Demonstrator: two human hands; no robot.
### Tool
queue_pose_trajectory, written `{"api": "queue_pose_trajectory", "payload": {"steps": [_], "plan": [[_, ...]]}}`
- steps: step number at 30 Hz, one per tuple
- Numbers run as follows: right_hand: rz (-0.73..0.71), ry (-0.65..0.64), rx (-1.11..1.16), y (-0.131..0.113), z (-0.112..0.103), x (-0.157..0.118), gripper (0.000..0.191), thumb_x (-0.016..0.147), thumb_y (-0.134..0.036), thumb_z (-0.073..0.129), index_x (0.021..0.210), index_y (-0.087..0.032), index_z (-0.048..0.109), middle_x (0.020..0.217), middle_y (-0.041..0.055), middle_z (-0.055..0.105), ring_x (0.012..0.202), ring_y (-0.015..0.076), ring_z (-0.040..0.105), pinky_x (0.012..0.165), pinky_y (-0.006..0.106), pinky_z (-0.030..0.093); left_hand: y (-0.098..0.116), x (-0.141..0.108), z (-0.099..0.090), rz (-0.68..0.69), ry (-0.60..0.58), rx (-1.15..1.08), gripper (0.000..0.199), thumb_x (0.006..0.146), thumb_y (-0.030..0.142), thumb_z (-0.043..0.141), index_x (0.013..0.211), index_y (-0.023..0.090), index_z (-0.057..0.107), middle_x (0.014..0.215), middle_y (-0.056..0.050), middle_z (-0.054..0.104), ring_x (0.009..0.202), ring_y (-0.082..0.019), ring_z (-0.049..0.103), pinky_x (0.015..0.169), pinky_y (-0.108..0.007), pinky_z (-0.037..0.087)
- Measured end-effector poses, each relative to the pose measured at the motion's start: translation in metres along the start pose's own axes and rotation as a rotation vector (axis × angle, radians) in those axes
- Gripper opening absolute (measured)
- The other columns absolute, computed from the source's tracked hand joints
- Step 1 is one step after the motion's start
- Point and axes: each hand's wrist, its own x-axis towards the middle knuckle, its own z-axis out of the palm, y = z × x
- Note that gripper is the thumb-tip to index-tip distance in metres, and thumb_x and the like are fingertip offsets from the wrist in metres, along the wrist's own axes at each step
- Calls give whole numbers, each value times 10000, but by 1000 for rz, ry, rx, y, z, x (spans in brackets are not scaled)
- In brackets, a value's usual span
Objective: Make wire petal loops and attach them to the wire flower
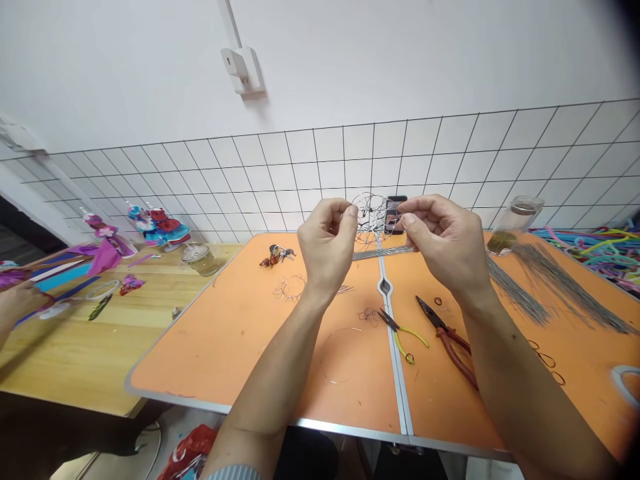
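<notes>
A round openwork shape of thin bent wire [371, 215] is held up between my hands, above the back of the orange table [220, 360]. My left hand [330, 243] pinches its left side between thumb and forefinger. On its right side, my right hand [443, 240] has thumb and fingertips closed on the wire. Below them lie small yellow-handled pliers [400, 333] and larger red-handled pliers [447, 337]. Straight wires [383, 253] lie behind my hands, and a curved wire [324, 360] rests nearer the front edge.
Wire bundles [565, 287] and a glass jar [507, 227] stand or lie at right, beside colourful stems [595, 243]. A phone [396, 213] is at the back. Left, a wooden table [165, 313] bears dolls [160, 227], a cup [200, 259] and another person's hand [17, 303].
</notes>
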Motion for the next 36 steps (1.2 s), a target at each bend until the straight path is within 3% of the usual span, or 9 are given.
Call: {"api": "queue_pose_trajectory", "payload": {"steps": [9, 16, 23, 29, 36], "plan": [[127, -124, 181, -8, -1, 1, 267, 936, -302, 824, 1159, -160, 783, 902, 40, 758, 617, 72, 626, 565, 210, 554, -7, 3, 0, 16, 27, -75, 204, 1019, 365, 784, 893, 223, 708, 659, 46, 576, 583, -98, 559, 552, -234, 468], [158, -123, 238, -5, 1, 1, 274, 902, -306, 867, 1116, -154, 789, 880, 37, 732, 601, 70, 610, 539, 213, 526, 0, -1, 2, 43, 22, -69, 201, 1014, 357, 793, 891, 221, 711, 665, 47, 601, 585, -89, 586, 564, -220, 482], [142, -52, 234, -2, 0, 3, 251, 898, -291, 860, 1100, -159, 789, 849, 31, 720, 596, 72, 604, 545, 219, 532, 2, 4, -2, -156, -110, -141, 218, 960, 409, 847, 930, 221, 741, 718, 15, 699, 651, -110, 688, 587, -215, 568], [109, -34, 196, 3, 0, 5, 230, 906, -284, 834, 1093, -166, 769, 843, 25, 708, 599, 78, 605, 541, 225, 522, 2, 11, -7, -293, -202, -203, 226, 946, 427, 840, 975, 218, 757, 754, -3, 741, 599, -102, 675, 554, -223, 568], [-46, 82, -41, 10, 6, 2, 215, 950, -215, 746, 1162, -209, 712, 916, 25, 700, 698, 107, 644, 634, 261, 538, 4, 13, -7, -412, -211, -265, 173, 904, 294, 818, 1032, 208, 740, 840, -11, 785, 656, -107, 726, 564, -212, 582]]}}
